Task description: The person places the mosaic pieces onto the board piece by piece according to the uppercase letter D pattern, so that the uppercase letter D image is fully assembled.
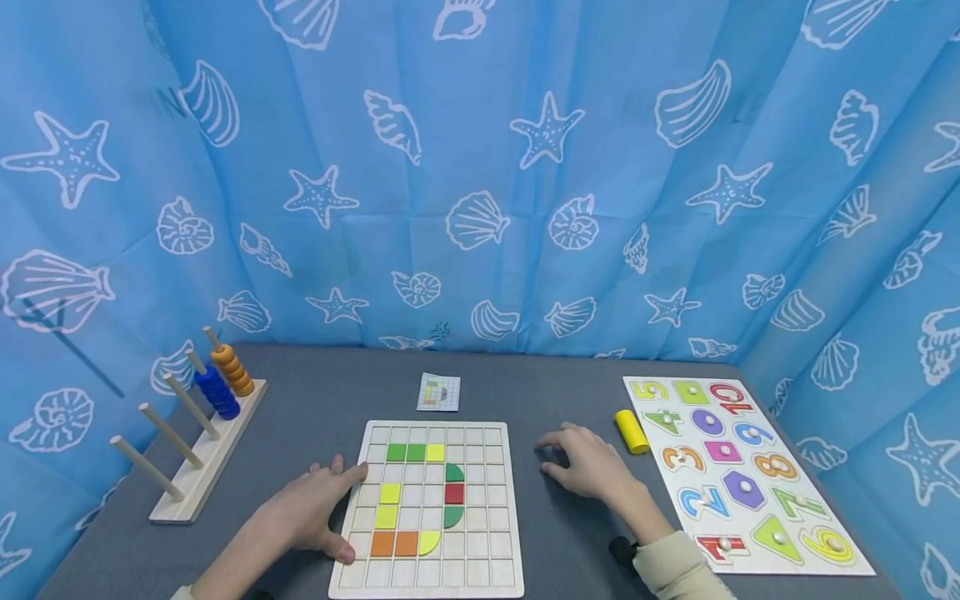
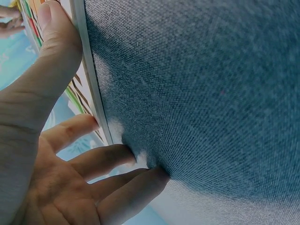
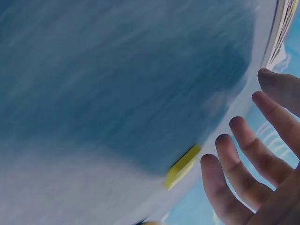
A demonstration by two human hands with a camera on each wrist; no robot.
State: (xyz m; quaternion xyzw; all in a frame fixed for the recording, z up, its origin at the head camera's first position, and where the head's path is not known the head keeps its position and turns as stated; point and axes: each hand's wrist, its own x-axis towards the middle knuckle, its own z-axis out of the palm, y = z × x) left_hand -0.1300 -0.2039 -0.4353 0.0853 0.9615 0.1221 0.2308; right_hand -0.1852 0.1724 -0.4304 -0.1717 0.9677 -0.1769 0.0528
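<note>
A pale wooden grid board [image 1: 480, 571] lies on the dark cloth, bearing several green, yellow, red and orange square tiles and rounded-corner tiles. My left hand [image 1: 311, 508] rests at the board's left edge. In the left wrist view its thumb [image 2: 58, 37] lies over the board's face, while some fingertips touch the cloth beside it. My right hand [image 1: 588, 467] is to the right of the board with fingers spread and nothing held. The right wrist view shows those loose fingers [image 3: 251, 150] apart from a yellow piece [image 3: 183, 166].
Behind the board lies a small printed pattern card [image 1: 450, 400]. A peg stand [image 1: 217, 454] with blue and orange beads is at left. At right are a yellow cylinder [image 1: 632, 432] and a number-and-shape knob puzzle [image 1: 750, 483]. A blue shell-print curtain [image 1: 480, 275] encloses the table.
</note>
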